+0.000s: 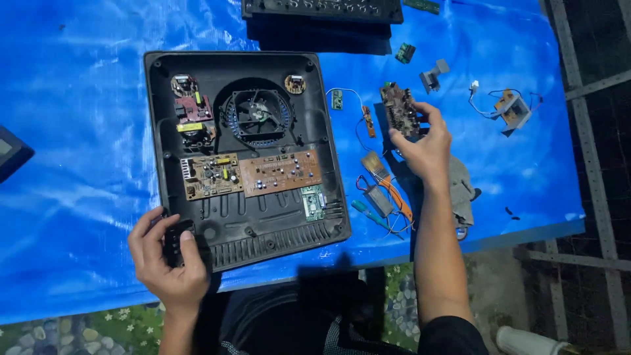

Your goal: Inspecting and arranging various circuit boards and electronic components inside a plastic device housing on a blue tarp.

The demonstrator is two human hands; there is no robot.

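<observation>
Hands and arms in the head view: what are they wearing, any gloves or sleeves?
Both hands, left and right, are bare: no gloves, and no rings or watch that I can make out. The forearms are bare too. A dark sleeve edge shows near the right elbow.

Left hand (pixel 167 260) curled near body, right hand (pixel 424 148) outstretched, fingers bent.

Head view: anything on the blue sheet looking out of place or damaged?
Nothing looks broken. The black casing lies open with its fan and boards exposed, its near corner overhanging the table edge by the left hand. Loose parts and wires lie scattered around the right hand, which grips a small circuit board.
</observation>
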